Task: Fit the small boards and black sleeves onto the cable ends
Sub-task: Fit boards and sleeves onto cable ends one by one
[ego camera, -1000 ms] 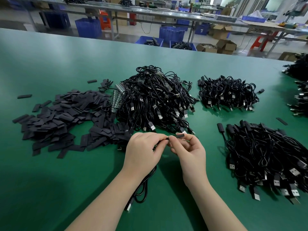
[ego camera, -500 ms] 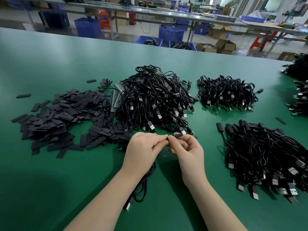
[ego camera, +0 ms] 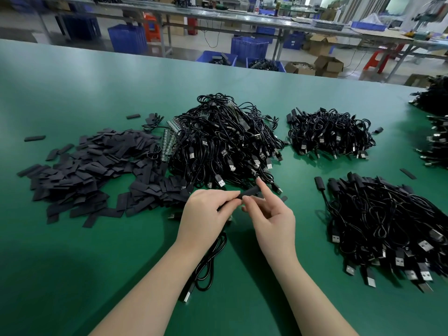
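Mid-frame, your left hand (ego camera: 206, 212) pinches the cable end; your right hand (ego camera: 271, 214) has uncurled, forefinger now pushing the black sleeve (ego camera: 249, 191) on: nearly seated.

Two bare forearms enter from the bottom edge, no sleeves visible up to the frame's limit. Left hand (ego camera: 206, 214) and right hand (ego camera: 274, 219): no gloves, rings, watch or wristbands. Fingers (ego camera: 263, 186) slender; nails short, unpainted, as far as can be seen.
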`<move>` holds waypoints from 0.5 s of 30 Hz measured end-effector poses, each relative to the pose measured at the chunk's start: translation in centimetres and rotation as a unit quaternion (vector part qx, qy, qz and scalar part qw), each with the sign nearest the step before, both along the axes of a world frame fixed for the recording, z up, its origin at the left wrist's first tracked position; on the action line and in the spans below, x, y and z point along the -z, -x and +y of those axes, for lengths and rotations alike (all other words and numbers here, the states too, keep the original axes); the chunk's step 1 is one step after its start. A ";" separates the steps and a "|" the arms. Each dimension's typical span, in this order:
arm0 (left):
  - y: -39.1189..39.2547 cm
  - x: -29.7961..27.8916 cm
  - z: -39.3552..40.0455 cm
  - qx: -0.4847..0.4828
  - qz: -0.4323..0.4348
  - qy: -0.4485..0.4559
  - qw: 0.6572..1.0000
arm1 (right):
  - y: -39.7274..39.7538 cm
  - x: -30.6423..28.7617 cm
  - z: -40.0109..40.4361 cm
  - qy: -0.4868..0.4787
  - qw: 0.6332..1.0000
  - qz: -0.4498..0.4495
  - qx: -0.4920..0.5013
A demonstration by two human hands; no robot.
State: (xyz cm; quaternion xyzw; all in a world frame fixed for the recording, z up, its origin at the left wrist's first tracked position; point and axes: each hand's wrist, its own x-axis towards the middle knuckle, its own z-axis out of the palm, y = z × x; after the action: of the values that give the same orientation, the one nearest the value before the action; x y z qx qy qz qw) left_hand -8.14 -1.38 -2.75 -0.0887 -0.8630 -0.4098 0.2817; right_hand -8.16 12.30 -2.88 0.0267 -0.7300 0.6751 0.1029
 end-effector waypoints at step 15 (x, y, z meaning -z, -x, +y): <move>-0.1 -0.1 -0.5 0.050 -0.060 -0.025 0.997 | 0.7 0.6 0.8 -0.017 0.998 -0.027 -0.047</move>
State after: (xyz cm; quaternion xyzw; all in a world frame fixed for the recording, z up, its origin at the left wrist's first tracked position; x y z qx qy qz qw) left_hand -8.08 -1.90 -2.67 -0.1003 -0.8622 -0.4495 0.2109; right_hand -8.90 13.09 -3.48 0.0449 -0.7415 0.6675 0.0510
